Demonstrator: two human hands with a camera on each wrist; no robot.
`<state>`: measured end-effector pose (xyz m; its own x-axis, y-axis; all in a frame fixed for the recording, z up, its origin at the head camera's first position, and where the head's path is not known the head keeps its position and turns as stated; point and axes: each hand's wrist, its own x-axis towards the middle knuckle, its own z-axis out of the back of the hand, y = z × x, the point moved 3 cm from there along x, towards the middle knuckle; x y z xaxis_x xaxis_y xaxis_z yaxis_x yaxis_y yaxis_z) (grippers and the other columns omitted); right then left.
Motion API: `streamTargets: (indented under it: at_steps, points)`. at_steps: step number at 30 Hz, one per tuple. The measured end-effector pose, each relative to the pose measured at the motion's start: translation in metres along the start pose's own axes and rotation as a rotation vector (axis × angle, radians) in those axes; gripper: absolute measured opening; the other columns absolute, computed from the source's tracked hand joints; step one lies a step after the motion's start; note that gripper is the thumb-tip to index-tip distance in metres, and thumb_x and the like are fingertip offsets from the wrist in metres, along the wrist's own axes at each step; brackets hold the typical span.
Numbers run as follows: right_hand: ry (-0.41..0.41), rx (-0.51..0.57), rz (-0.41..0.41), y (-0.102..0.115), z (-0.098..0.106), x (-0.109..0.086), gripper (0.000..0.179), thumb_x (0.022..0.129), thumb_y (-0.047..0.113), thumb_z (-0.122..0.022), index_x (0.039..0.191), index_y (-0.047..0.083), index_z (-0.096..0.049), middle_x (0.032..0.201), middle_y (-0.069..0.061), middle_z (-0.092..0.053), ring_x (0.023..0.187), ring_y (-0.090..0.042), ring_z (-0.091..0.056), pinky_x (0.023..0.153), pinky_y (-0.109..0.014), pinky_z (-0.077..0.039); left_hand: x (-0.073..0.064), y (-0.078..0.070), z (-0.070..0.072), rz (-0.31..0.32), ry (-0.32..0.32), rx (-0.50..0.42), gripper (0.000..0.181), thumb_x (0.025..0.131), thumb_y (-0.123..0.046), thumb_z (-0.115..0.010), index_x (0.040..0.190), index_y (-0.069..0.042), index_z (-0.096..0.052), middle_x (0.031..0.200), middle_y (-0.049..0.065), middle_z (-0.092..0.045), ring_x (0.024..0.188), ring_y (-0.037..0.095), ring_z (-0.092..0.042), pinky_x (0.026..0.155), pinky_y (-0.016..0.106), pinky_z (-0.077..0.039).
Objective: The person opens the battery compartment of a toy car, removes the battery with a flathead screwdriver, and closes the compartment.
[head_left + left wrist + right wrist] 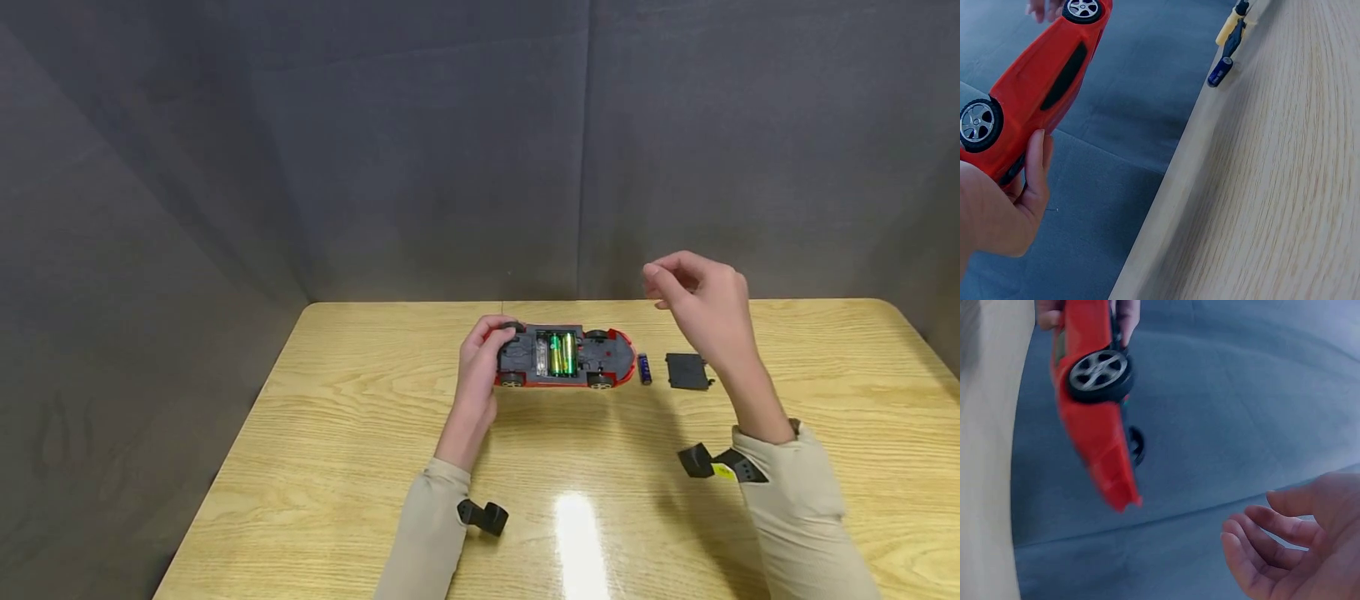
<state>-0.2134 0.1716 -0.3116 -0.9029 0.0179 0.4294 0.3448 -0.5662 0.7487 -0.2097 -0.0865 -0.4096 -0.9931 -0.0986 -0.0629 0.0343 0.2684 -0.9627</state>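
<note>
My left hand (480, 354) grips the rear end of a red toy car (1041, 87), raised off the table with its dark underside facing the head camera. In that underside the battery compartment is uncovered. Two green-and-gold batteries (562, 355) lie in it, beside a bare slot on the left. Off to the right of the car my right hand (705, 304) is raised, its fingers loosely bent and nothing between them. A blue battery (644, 368) lies on the table near the car's nose, and to its right is a black battery cover (686, 371).
Wood-grain table (337, 467) spreads under both arms, and a dark grey cloth (435, 167) hangs behind its far edge. In the left wrist view a yellow-handled tool (1227, 28) lies past the blue battery. Each sleeve carries a small black camera mount (483, 517).
</note>
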Motion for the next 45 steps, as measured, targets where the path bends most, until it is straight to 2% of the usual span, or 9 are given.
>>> streamTargets:
  at_steps: [4, 11, 16, 21, 24, 26, 32, 38, 45]
  points:
    - [0.02, -0.035, 0.033, 0.014, -0.003, 0.0, 0.026, 0.104, 0.023, -0.065, 0.109, 0.0, -0.075, 0.091, -0.018, -0.074, 0.071, 0.002, -0.06, 0.066, -0.013, -0.045, 0.0, 0.0, 0.001, -0.007, 0.0, -0.01, 0.016, 0.096, -0.014, -0.062, 0.108, -0.01, -0.07, 0.111, 0.006, -0.067, 0.096, 0.02, -0.059, 0.076, 0.031, -0.051]
    - [0.047, -0.006, 0.097, 0.025, -0.018, -0.004, 0.021, 0.102, 0.019, -0.067, 0.107, 0.001, -0.076, 0.09, -0.014, -0.074, 0.077, -0.02, -0.064, 0.068, -0.015, -0.044, 0.001, -0.001, 0.001, -0.025, -0.001, -0.014, 0.016, 0.095, -0.014, -0.061, 0.107, -0.01, -0.07, 0.11, 0.005, -0.069, 0.096, 0.02, -0.059, 0.075, 0.031, -0.051]
    - [0.085, 0.022, 0.123, 0.031, -0.032, -0.011, 0.017, 0.101, 0.016, -0.068, 0.106, 0.002, -0.076, 0.094, -0.011, -0.074, 0.084, -0.022, -0.067, 0.074, -0.012, -0.046, 0.001, -0.001, 0.002, -0.02, -0.01, -0.024, 0.015, 0.095, -0.013, -0.062, 0.106, -0.011, -0.07, 0.111, 0.005, -0.067, 0.097, 0.02, -0.059, 0.077, 0.03, -0.051]
    - [0.14, 0.02, 0.146, 0.035, -0.043, -0.017, 0.014, 0.099, 0.01, -0.069, 0.108, 0.001, -0.075, 0.099, -0.011, -0.073, 0.09, -0.024, -0.068, 0.079, -0.033, -0.056, 0.0, 0.001, 0.002, 0.0, -0.015, -0.029, 0.015, 0.094, -0.013, -0.062, 0.107, -0.012, -0.07, 0.113, 0.006, -0.067, 0.098, 0.021, -0.058, 0.077, 0.031, -0.051]
    - [0.171, 0.019, 0.159, 0.036, -0.049, -0.018, 0.015, 0.099, 0.007, -0.069, 0.11, -0.001, -0.074, 0.104, -0.014, -0.072, 0.094, -0.028, -0.068, 0.083, -0.048, -0.058, 0.0, 0.001, 0.003, 0.002, -0.02, -0.033, 0.015, 0.094, -0.013, -0.062, 0.107, -0.012, -0.07, 0.113, 0.006, -0.067, 0.098, 0.021, -0.058, 0.076, 0.031, -0.052]
    - [0.193, 0.007, 0.162, 0.035, -0.051, -0.019, 0.017, 0.098, 0.006, -0.069, 0.113, -0.002, -0.073, 0.11, -0.017, -0.072, 0.101, -0.031, -0.067, 0.087, -0.052, -0.057, 0.0, 0.001, 0.003, -0.001, -0.023, -0.038, 0.015, 0.094, -0.013, -0.062, 0.106, -0.011, -0.071, 0.112, 0.006, -0.068, 0.097, 0.021, -0.058, 0.076, 0.031, -0.052]
    - [0.253, -0.063, 0.177, 0.031, -0.058, -0.024, 0.028, 0.098, 0.009, -0.071, 0.123, -0.003, -0.069, 0.125, -0.021, -0.068, 0.115, -0.038, -0.063, 0.094, -0.056, -0.053, 0.001, 0.001, 0.002, -0.013, -0.026, -0.051, 0.015, 0.093, -0.011, -0.062, 0.105, -0.011, -0.071, 0.11, 0.005, -0.068, 0.096, 0.02, -0.059, 0.075, 0.03, -0.052]
    - [0.272, -0.085, 0.224, 0.031, -0.063, -0.028, 0.03, 0.095, 0.01, -0.075, 0.122, -0.002, -0.07, 0.126, -0.021, -0.067, 0.12, -0.04, -0.062, 0.098, -0.056, -0.049, 0.001, 0.002, 0.002, -0.013, -0.024, -0.035, 0.016, 0.093, -0.013, -0.063, 0.107, -0.009, -0.071, 0.109, 0.005, -0.066, 0.095, 0.02, -0.058, 0.075, 0.03, -0.051]
    - [0.324, -0.099, 0.212, 0.03, -0.066, -0.03, 0.034, 0.093, 0.01, -0.077, 0.123, -0.002, -0.07, 0.132, -0.023, -0.064, 0.128, -0.042, -0.056, 0.103, -0.058, -0.046, 0.001, 0.001, 0.002, -0.008, -0.022, -0.034, 0.017, 0.093, -0.013, -0.063, 0.108, -0.008, -0.07, 0.109, 0.004, -0.066, 0.096, 0.019, -0.058, 0.075, 0.03, -0.051]
